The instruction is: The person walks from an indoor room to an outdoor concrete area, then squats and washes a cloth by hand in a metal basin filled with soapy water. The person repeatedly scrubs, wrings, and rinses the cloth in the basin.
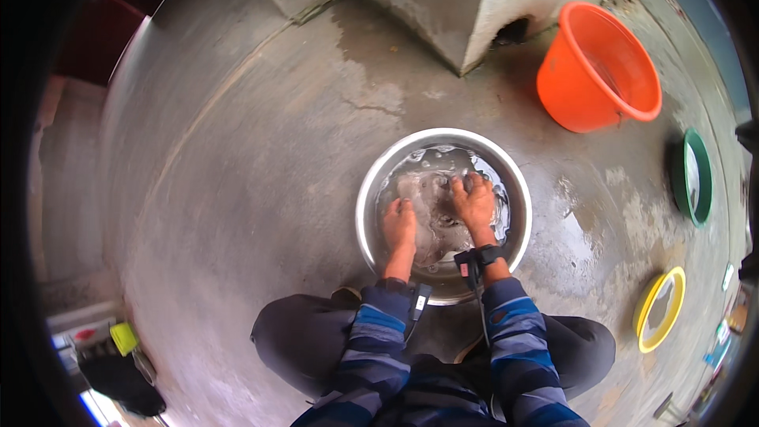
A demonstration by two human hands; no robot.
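Observation:
A round metal basin (366,207) of water stands on the floor before me, between my knees. In the water lies a soaked, pale greyish-brown cloth (436,207), partly under the surface. At the cloth's left edge is my left hand (399,223); its fingers are bent, and the water and the hand itself hide whether they grip the fabric. My right hand (476,204) rests over the cloth's right side, palm down with fingers apart and fingertips wet. Bubbles float near the basin's far rim.
An orange bucket (563,83) stands at the far right, near a concrete pillar (427,6). Further right are a green basin (704,190) and a yellow basin (647,302). Wet patches mark the concrete floor (255,190). Devices with cables are strapped to both wrists.

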